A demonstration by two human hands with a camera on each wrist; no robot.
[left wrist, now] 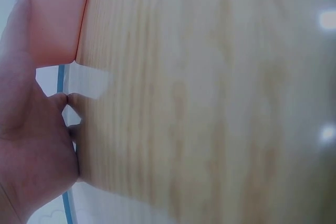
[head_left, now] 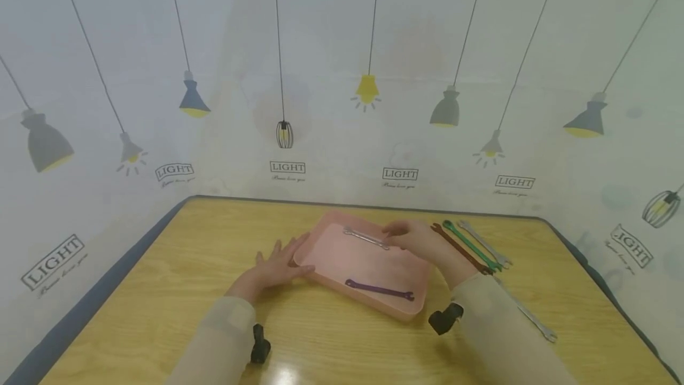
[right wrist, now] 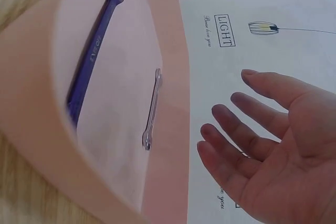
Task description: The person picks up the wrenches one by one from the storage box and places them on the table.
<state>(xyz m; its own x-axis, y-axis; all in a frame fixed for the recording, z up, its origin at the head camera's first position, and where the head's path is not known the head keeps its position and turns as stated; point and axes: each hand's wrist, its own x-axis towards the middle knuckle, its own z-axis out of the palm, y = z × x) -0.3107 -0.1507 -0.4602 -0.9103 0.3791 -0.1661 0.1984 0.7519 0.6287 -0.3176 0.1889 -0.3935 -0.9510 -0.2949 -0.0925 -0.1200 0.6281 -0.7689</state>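
A pink tray [head_left: 339,263] lies at an angle on the wooden table. Inside it, a small silver wrench [head_left: 366,238] is near the far wall and a purple wrench [head_left: 378,290] lies along the near side; both also show in the right wrist view. My left hand [head_left: 278,267] touches the tray's left end, its fingers spread and the thumb along the near corner. Over the tray's right part is my right hand [head_left: 422,243]. The right wrist view shows that hand's fingers [right wrist: 244,142] loosely bent and apart, with nothing held between them.
To the right of the tray lie a brown wrench [head_left: 456,245], a green wrench [head_left: 471,245] and a silver wrench [head_left: 483,243], side by side. Another silver wrench [head_left: 534,318] is nearer, partly behind the right sleeve [head_left: 502,325]. A lamp-printed curtain [head_left: 331,177] borders the table [head_left: 224,224].
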